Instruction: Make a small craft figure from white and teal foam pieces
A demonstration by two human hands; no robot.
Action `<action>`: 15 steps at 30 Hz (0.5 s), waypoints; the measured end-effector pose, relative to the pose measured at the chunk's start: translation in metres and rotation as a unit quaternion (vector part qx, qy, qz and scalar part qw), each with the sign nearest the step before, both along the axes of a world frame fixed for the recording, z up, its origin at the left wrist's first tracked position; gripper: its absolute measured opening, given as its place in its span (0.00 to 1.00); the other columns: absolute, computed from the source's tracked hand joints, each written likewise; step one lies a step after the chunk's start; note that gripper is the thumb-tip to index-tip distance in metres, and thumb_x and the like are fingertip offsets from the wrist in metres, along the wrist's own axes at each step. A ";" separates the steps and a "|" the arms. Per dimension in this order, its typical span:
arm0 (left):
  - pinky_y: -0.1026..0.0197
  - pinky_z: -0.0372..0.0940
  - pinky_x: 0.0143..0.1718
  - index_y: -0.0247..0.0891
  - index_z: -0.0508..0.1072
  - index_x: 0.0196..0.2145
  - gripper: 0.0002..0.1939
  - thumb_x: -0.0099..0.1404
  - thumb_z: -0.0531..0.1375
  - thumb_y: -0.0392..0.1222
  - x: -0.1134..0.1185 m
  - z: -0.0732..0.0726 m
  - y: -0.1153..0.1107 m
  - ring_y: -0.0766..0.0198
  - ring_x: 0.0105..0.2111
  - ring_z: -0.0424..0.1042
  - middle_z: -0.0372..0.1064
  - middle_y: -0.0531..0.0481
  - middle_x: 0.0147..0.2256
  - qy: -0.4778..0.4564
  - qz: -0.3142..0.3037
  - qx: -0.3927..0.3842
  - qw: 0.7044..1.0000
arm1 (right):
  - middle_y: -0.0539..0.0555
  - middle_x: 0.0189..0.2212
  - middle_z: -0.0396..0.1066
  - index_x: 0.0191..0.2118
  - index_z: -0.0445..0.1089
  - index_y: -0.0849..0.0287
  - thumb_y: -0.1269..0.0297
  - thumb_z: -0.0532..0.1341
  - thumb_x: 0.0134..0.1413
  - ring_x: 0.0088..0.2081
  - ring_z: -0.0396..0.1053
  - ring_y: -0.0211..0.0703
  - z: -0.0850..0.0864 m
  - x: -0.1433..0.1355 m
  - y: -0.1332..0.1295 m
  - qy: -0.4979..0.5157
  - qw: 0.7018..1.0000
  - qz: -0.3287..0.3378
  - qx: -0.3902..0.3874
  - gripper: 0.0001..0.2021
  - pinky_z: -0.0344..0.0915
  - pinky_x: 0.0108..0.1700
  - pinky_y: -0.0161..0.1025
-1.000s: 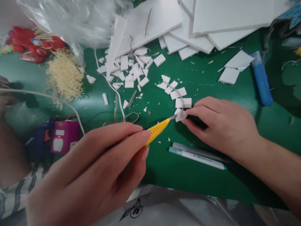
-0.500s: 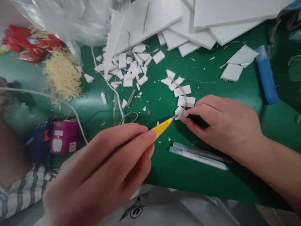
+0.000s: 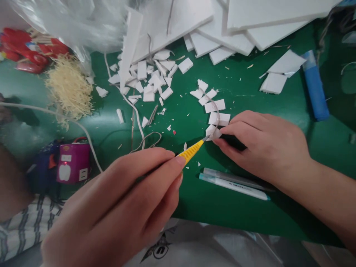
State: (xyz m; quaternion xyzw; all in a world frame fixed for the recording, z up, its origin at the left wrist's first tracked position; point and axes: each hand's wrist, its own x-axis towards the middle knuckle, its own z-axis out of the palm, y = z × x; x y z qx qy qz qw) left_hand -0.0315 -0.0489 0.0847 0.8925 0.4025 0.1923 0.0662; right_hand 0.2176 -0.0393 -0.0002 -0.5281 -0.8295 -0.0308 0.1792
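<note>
My left hand (image 3: 133,200) is closed around yellow tweezers (image 3: 192,151) with ribbed grips. Their thin metal tip touches the lowest small white foam piece (image 3: 211,130) of a curved row. A thin grey cord (image 3: 217,111) runs over these pieces along the curve. From the right, the thumb and index finger of my right hand (image 3: 264,144) pinch that same lowest piece, covering part of it. Other foam pieces of the row (image 3: 215,106) lie flat on the green table (image 3: 236,222) above it.
Foam offcuts (image 3: 148,92) are heaped at upper left, below larger white foam sheets (image 3: 267,15). Two pens (image 3: 236,187) lie near my right wrist. A blue tube-like object (image 3: 316,89) sits at right. A yellowish stick bundle (image 3: 71,87), purple box (image 3: 73,163) and white cable (image 3: 88,135) occupy the left.
The view has shifted slightly, and my left hand sits a little lower and farther left. Both hands keep their grip, with the tweezers' tip still at the lowest foam piece.
</note>
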 end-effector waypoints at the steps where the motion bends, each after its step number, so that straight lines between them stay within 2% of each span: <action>1: 0.66 0.73 0.49 0.37 0.80 0.45 0.08 0.68 0.67 0.32 0.000 0.000 -0.001 0.67 0.40 0.80 0.83 0.53 0.43 0.004 -0.008 -0.003 1.000 | 0.54 0.29 0.76 0.28 0.74 0.56 0.58 0.60 0.65 0.28 0.68 0.41 0.000 0.000 0.000 0.003 1.000 0.000 0.000 0.14 0.54 0.27 0.40; 4: 0.66 0.72 0.51 0.36 0.81 0.45 0.07 0.70 0.65 0.32 0.002 0.000 -0.005 0.67 0.41 0.80 0.83 0.53 0.41 0.015 -0.008 -0.012 1.000 | 0.55 0.29 0.76 0.28 0.74 0.56 0.58 0.60 0.65 0.28 0.68 0.41 -0.001 0.000 0.000 0.007 1.000 -0.003 -0.003 0.14 0.53 0.27 0.41; 8: 0.64 0.72 0.47 0.39 0.81 0.48 0.09 0.71 0.65 0.33 0.006 -0.001 -0.011 0.66 0.44 0.80 0.82 0.56 0.42 0.039 0.035 -0.027 0.998 | 0.56 0.29 0.76 0.29 0.74 0.58 0.59 0.61 0.64 0.28 0.68 0.41 -0.003 0.000 0.000 0.015 1.000 0.005 0.016 0.14 0.54 0.27 0.41; 13: 0.59 0.73 0.33 0.43 0.79 0.46 0.08 0.73 0.62 0.35 0.017 -0.002 -0.021 0.62 0.40 0.81 0.82 0.57 0.41 0.058 0.072 -0.025 0.995 | 0.55 0.29 0.76 0.30 0.74 0.57 0.59 0.60 0.65 0.28 0.68 0.42 -0.004 0.001 -0.002 0.000 1.000 0.006 0.009 0.14 0.55 0.28 0.41; 15: 0.57 0.73 0.30 0.45 0.79 0.44 0.08 0.74 0.60 0.35 0.022 -0.003 -0.023 0.61 0.38 0.81 0.82 0.59 0.40 0.075 0.086 -0.017 0.993 | 0.55 0.29 0.76 0.30 0.75 0.57 0.58 0.60 0.65 0.28 0.68 0.41 -0.003 0.001 -0.002 -0.004 1.000 0.008 0.013 0.14 0.56 0.28 0.41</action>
